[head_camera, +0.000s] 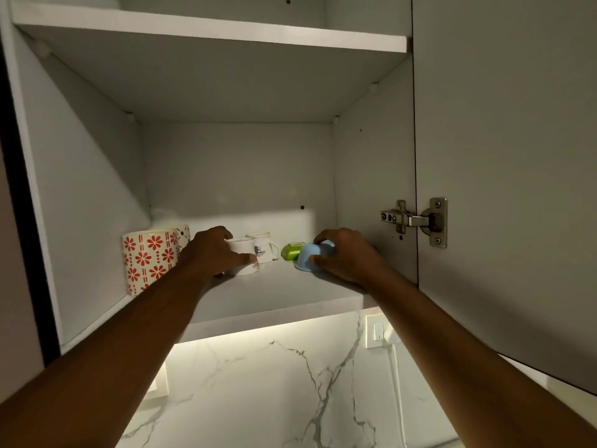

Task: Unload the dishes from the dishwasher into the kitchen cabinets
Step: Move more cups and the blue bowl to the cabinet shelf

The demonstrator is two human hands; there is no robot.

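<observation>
Both my arms reach up into an open wall cabinet. My left hand (211, 253) wraps around a small white cup (243, 257) standing on the bottom shelf (277, 295). A second white cup (263, 247) with a blue print and a handle stands just behind it. My right hand (342, 257) grips a small light-blue bowl (311, 255) turned upside down and tilted on the shelf. A green and white small object (292, 250) lies behind the bowl.
A tall mug with red flowers (148, 260) stands at the shelf's left, another patterned mug (182, 236) behind it. The upper shelf (210, 30) is overhead. The open door (504, 189) with its hinge (416, 219) hangs at the right. Marble backsplash (274, 392) with an outlet (376, 331) lies below.
</observation>
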